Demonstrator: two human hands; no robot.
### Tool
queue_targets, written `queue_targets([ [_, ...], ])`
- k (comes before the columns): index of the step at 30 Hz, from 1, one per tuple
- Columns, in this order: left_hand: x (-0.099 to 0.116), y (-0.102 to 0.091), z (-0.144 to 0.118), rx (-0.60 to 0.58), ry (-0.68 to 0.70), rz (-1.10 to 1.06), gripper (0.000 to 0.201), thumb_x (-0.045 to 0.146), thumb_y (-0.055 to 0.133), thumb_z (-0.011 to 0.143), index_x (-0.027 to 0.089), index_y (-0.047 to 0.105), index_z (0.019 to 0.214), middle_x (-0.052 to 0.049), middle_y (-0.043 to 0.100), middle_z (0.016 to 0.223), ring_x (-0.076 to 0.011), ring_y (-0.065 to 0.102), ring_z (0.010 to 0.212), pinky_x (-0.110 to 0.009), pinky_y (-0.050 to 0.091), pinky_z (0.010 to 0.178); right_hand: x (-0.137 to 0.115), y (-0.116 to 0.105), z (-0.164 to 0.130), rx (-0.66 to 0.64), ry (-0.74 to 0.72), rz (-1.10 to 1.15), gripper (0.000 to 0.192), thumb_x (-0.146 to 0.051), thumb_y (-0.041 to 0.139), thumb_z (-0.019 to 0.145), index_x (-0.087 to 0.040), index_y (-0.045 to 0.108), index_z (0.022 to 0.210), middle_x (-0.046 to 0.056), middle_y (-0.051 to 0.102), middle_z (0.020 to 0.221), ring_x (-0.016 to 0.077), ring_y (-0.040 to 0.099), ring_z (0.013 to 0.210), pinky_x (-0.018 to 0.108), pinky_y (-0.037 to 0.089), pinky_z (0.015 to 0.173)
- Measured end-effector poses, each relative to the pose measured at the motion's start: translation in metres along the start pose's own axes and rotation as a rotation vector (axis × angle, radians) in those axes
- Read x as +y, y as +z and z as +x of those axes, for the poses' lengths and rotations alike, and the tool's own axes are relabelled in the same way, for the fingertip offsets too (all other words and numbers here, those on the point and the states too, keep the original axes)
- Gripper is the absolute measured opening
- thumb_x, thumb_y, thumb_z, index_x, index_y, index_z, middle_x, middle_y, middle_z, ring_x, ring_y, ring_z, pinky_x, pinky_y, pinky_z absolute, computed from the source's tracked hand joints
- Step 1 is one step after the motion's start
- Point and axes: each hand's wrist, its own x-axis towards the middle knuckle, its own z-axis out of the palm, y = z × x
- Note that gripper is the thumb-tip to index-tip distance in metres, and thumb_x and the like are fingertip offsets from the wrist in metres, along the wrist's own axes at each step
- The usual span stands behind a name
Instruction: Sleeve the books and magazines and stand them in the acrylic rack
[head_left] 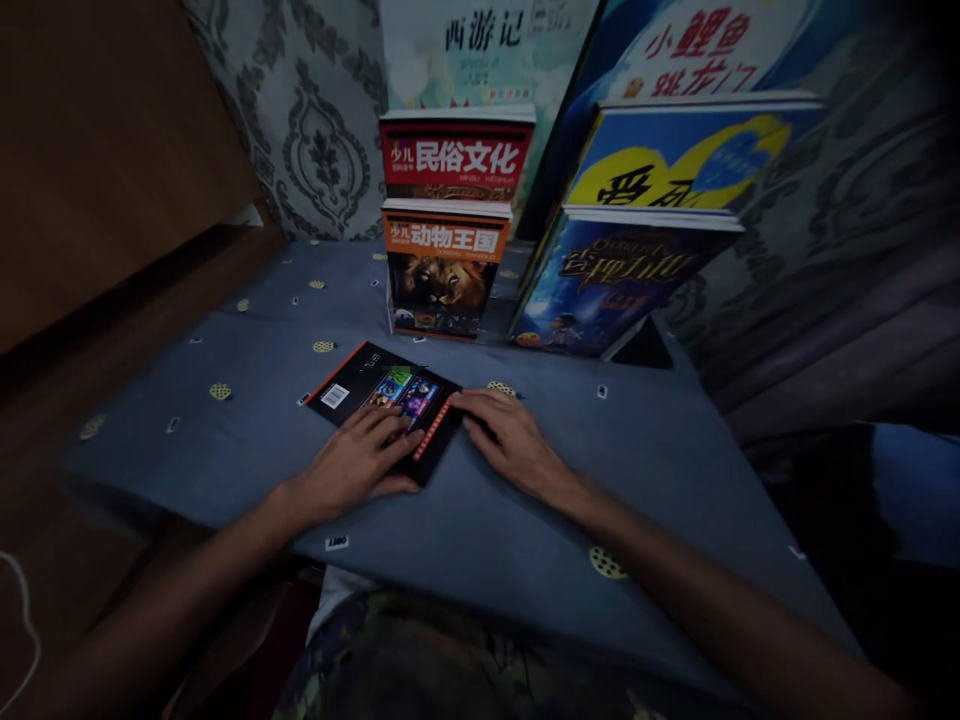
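Observation:
A black book (346,383) lies at a slant on the cloth-covered table, its barcode and small colour pictures facing up. Across its lower middle rests my left hand (358,455), open, the fingers spread on the cover and the thumb along the near edge. My right hand (510,435) reaches the book's right corner with its fingertips. Its fingers are stretched out and the thumb sits apart from them, so it looks open. Whether any fingertip goes under the corner is hidden.
Beyond the black book stand an orange-topped lion book (445,270) and a red book (457,160) behind it. To their right are a dark blue book (600,290) and a blue-yellow book (675,150). Larger books (487,50) lean at the back against patterned wallpaper (322,150).

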Motion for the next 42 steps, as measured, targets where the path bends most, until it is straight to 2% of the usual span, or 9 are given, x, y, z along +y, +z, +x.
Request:
queue_targets([
  [5, -0.013, 0.000, -0.013, -0.111, -0.202, -0.016, 0.087, 0.076, 0.055, 0.085, 0.021, 0.043, 0.151, -0.019, 0.049, 0.154, -0.0392, 0.041, 0.146, -0.064, 0.037, 0.113, 0.006, 0.003, -0.001, -0.029, 0.016, -0.093, 0.035, -0.021, 0.048, 0.100, -0.017, 0.063, 0.131, 0.016, 0.069, 0.132, 0.0290, 0.063, 0.127, 0.056, 0.051, 0.107],
  [8, -0.022, -0.003, -0.020, -0.152, -0.309, -0.030, 0.096, 0.081, 0.050, 0.084, 0.017, 0.038, 0.155, -0.022, 0.041, 0.158, -0.0411, 0.033, 0.150, -0.067, 0.029, 0.116, 0.003, 0.007, -0.002, -0.034, 0.027, -0.140, 0.035, -0.022, 0.050, 0.098, -0.017, 0.063, 0.131, 0.017, 0.067, 0.136, 0.0307, 0.061, 0.130, 0.059, 0.050, 0.108],
  [16, -0.005, -0.021, -0.037, -0.215, -0.253, -0.029, 0.099, 0.085, 0.044, 0.083, 0.015, 0.042, 0.153, -0.025, 0.041, 0.158, -0.0438, 0.035, 0.148, -0.072, 0.027, 0.114, -0.028, 0.003, -0.022, -0.060, 0.028, -0.188, 0.036, -0.026, 0.055, 0.097, -0.017, 0.064, 0.131, 0.019, 0.066, 0.137, 0.0308, 0.062, 0.130, 0.056, 0.052, 0.107],
  [23, 0.019, -0.034, -0.066, -0.307, -0.200, -0.022, 0.110, 0.086, 0.058, 0.074, 0.019, 0.032, 0.158, -0.024, 0.036, 0.161, -0.0430, 0.030, 0.151, -0.067, 0.028, 0.115, -0.068, -0.006, -0.060, -0.104, 0.015, -0.200, 0.040, -0.032, 0.062, 0.096, -0.018, 0.063, 0.133, 0.018, 0.065, 0.138, 0.0305, 0.061, 0.131, 0.056, 0.052, 0.106],
  [26, 0.032, -0.038, -0.074, -0.336, -0.181, -0.026, 0.101, 0.072, 0.066, 0.080, 0.022, 0.029, 0.159, -0.022, 0.035, 0.162, -0.0406, 0.029, 0.152, -0.065, 0.030, 0.116, -0.083, -0.011, -0.078, -0.115, 0.016, -0.185, 0.045, -0.036, 0.066, 0.094, -0.022, 0.061, 0.136, 0.017, 0.064, 0.141, 0.0314, 0.059, 0.132, 0.059, 0.051, 0.106],
  [29, 0.044, -0.038, -0.082, -0.295, -0.187, 0.003, 0.077, 0.048, 0.067, 0.090, 0.026, 0.034, 0.156, -0.017, 0.041, 0.160, -0.0363, 0.033, 0.151, -0.060, 0.035, 0.115, -0.094, -0.016, -0.094, -0.129, -0.001, -0.155, 0.050, -0.038, 0.071, 0.091, -0.025, 0.059, 0.138, 0.015, 0.064, 0.140, 0.0310, 0.059, 0.132, 0.059, 0.052, 0.105],
  [32, 0.049, -0.036, -0.089, -0.228, -0.149, 0.006, 0.065, 0.036, 0.062, 0.094, 0.028, 0.039, 0.154, -0.012, 0.049, 0.156, -0.0333, 0.039, 0.148, -0.056, 0.039, 0.114, -0.099, -0.018, -0.104, -0.127, -0.013, -0.123, 0.053, -0.038, 0.074, 0.089, -0.025, 0.059, 0.138, 0.014, 0.065, 0.137, 0.0295, 0.060, 0.128, 0.056, 0.054, 0.103],
  [37, 0.042, -0.048, -0.087, -0.005, -0.063, -0.159, 0.041, 0.035, 0.048, 0.102, 0.027, 0.055, 0.142, -0.010, 0.069, 0.135, -0.0249, 0.061, 0.131, -0.045, 0.050, 0.106, -0.099, -0.022, -0.104, -0.020, -0.020, 0.016, 0.032, -0.028, 0.063, 0.097, -0.023, 0.065, 0.129, 0.011, 0.073, 0.119, 0.0243, 0.068, 0.109, 0.046, 0.060, 0.092],
  [42, 0.041, -0.087, -0.055, 0.181, -0.150, -0.366, 0.036, 0.045, 0.044, 0.104, 0.021, 0.071, 0.112, -0.005, 0.079, 0.100, -0.0169, 0.074, 0.091, -0.024, 0.054, 0.078, -0.104, -0.032, -0.084, 0.159, 0.058, 0.227, 0.018, -0.029, 0.062, 0.096, -0.023, 0.074, 0.109, 0.006, 0.078, 0.097, 0.0223, 0.073, 0.089, 0.037, 0.062, 0.080],
])
